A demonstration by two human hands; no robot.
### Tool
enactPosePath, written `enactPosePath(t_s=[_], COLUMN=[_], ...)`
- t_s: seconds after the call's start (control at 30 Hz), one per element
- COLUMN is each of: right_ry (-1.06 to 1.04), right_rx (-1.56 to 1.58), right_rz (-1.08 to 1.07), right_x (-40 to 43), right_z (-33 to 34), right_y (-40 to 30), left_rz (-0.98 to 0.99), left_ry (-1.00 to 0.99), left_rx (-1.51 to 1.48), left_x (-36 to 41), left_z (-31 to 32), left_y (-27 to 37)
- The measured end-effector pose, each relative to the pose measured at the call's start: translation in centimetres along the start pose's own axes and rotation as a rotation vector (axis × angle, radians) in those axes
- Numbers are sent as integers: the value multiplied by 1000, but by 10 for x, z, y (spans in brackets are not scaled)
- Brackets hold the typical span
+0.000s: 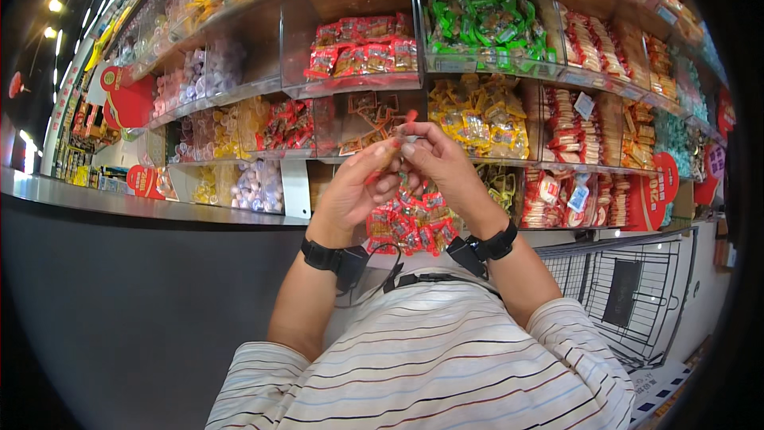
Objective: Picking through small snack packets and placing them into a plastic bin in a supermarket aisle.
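My left hand (361, 182) and my right hand (441, 161) meet in front of the shelves, both gripping one small candy packet (391, 157) in a clear and red wrapper. Its red end sticks up between my fingertips; the rest is partly hidden by my fingers. Below my hands lies a heap of red-wrapped packets (412, 224). Just behind my hands is a bin with a few dark red packets (370, 116). Yellow packets (480, 119) fill the bin to the right of it. Above are red packets (364, 48) and green-wrapped packets (489, 24).
Clear plastic bins with wrapped snacks (573, 125) continue to the right, and cups of jelly-like sweets (256, 185) to the left. A wire shopping cart (632, 292) stands at the lower right. A dark grey surface (161, 298) lies at the left. Red signs (656, 191) hang on the shelf front.
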State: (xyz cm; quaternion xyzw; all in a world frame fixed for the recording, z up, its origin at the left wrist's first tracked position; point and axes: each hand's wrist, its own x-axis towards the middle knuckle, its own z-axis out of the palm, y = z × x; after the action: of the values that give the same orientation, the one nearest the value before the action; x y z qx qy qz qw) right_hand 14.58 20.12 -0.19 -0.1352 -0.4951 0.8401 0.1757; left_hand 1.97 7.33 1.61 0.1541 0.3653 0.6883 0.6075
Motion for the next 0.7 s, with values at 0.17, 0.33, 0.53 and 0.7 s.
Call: enactPosePath(t_s=[0.17,0.33,0.53,0.7], right_ry=[57,86,102,143], right_rx=[-25,-49,-63,-70], right_rz=[55,116,194,233], right_x=[0,3,3,0], right_z=[-14,-27,-33,-45], right_y=[4,19,31,45], left_rz=[113,297,160,135], left_ry=[121,330,466,497], left_rx=[294,693,965,909], left_x=[27,101,197,241], left_z=[-9,-40,-91,-117], left_y=[53,129,170,179])
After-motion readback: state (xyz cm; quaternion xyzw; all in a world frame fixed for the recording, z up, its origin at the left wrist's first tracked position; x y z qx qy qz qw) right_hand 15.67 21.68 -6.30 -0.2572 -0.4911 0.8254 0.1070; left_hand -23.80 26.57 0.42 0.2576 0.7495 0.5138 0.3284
